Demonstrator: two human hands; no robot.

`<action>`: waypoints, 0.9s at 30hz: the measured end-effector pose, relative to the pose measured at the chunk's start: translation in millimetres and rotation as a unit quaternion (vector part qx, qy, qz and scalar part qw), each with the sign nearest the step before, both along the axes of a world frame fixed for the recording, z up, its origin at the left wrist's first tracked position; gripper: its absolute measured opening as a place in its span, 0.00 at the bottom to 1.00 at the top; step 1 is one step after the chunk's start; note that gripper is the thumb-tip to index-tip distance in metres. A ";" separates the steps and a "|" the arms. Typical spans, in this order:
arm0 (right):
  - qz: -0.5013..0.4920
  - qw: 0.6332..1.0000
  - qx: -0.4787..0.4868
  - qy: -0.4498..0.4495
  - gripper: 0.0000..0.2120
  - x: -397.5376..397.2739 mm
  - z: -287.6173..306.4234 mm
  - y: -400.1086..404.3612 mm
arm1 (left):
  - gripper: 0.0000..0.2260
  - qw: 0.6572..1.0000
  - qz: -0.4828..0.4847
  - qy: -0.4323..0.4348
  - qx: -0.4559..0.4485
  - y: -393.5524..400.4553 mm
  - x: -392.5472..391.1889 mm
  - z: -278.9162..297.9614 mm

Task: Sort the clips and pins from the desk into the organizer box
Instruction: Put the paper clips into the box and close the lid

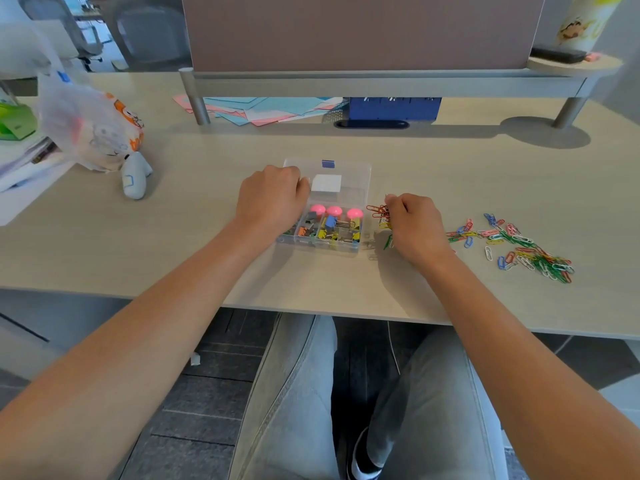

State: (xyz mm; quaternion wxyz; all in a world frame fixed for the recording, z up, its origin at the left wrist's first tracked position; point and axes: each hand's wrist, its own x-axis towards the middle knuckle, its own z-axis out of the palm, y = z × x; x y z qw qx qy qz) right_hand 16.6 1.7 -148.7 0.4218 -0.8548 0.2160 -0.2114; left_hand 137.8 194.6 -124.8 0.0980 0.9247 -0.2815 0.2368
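From the head camera, the clear organizer box [360,188] sits mid-desk [207,237], its near compartments holding binder clips [329,228] and three pink round-headed pins [334,212]. The left hand [272,199] lies over the box's left side with fingers curled (whether it grips the box wall I cannot tell), hiding that end. The right hand [414,223], just right of the box, pinches a small bunch of paper clips [379,213]. A loose scatter of coloured paper clips [519,245] lies farther right. A plastic bag [86,129] and coloured paper sheets [263,110] sit behind.
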 end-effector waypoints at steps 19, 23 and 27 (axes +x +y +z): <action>0.013 1.000 0.014 -0.016 0.23 5.7 14.7 7.9 | 0.24 0.964 0.073 0.163 -0.195 37.5 -1.3 -39.8; 0.030 0.999 0.017 -0.026 0.22 14.8 26.0 18.6 | 0.25 0.952 0.068 0.184 -0.234 38.2 -16.3 -40.3; 0.048 0.999 0.005 -0.021 0.23 26.8 38.7 35.8 | 0.26 0.942 0.065 0.199 -0.262 39.8 -29.8 -42.9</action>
